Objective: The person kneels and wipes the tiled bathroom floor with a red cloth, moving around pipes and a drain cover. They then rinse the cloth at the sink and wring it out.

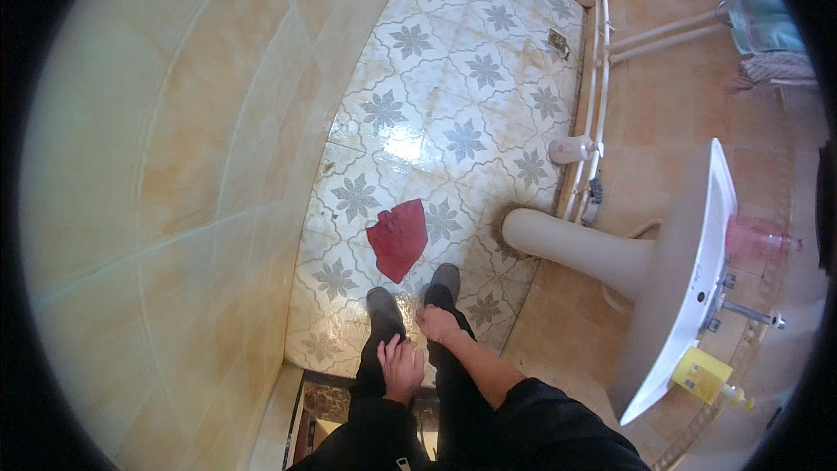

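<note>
A dark red cloth (400,240) lies spread with uneven edges on the wet-looking patterned tile floor (458,190), just beyond my shoes. My left hand (400,366) is over my left shin with its fingers spread, and nothing shows in it. Close by, my right hand (437,323) hangs above my right ankle with the fingers curled; whether it holds something small cannot be told. Neither hand touches the cloth.
On the right stands a white pedestal sink (703,235) with a yellow pump bottle (703,374) and a pink bottle (752,239). A whitish bottle (570,150) stands by white pipes (605,78). Towels (765,19) hang upper right. A tiled wall (196,144) rises at left.
</note>
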A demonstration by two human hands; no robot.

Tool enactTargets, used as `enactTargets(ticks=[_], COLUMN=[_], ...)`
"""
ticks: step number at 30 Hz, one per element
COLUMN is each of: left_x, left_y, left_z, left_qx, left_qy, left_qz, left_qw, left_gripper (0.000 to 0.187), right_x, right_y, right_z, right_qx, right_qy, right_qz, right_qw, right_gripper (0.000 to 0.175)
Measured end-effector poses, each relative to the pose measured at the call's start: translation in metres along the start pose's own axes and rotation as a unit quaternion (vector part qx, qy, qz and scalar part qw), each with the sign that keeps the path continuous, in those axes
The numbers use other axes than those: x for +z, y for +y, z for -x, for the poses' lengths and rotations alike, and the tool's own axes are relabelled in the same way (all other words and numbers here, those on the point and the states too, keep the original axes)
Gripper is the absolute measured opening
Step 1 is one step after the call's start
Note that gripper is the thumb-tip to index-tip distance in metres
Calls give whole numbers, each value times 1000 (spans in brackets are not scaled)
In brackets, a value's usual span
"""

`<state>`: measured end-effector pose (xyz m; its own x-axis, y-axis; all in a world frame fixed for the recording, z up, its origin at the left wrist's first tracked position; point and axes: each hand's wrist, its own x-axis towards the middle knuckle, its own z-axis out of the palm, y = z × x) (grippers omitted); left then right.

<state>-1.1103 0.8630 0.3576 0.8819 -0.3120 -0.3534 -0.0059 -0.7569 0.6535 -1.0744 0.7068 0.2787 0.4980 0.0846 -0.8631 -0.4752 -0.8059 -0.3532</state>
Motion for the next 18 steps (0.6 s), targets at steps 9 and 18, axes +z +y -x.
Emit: enactTargets(ticks=[9, 18], left_x=[-70, -119], left_y=[9, 27], left_z=[39, 18], left_qx=[135, 229], left_qy=[-57, -199], left_qz=[-110, -242], left_qw=[983, 922], left_gripper=[20, 22], right_x=[1, -30], right_y=[-37, -40], right_z=[89, 179], right_qx=[-49, -58], right_qy=[95, 119], right_qz=[-86, -107], right_qw=[990, 985], right_gripper=[32, 37])
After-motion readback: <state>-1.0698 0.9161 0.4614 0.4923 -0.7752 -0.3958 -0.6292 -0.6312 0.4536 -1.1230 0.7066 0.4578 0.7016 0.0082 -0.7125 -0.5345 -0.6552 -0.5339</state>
